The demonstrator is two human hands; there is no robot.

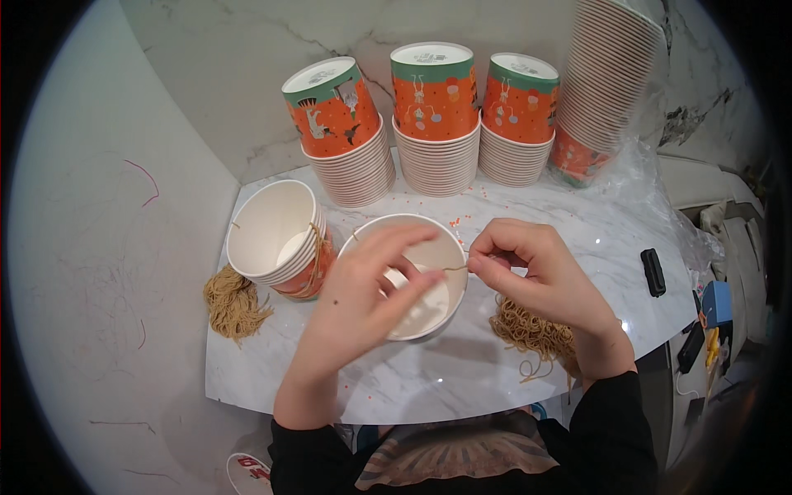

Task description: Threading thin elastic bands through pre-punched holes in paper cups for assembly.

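Right hand [540,268] fingers [483,257] pinch one end of a thin tan string [454,267] running roughly level leftward over the white paper cup's [375,228] rim to the left hand's [371,285] closed fingers, nearer than the bench's [462,375] string bundle [528,328].

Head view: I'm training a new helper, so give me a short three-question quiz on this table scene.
1. True or false: the left hand rests on the white cup in front of the person.
2. What does the right hand pinch? A) string B) a spoon C) a lid
3. How many upside-down cup stacks stand along the wall?

Key: 1 true; 2 A; 3 four.
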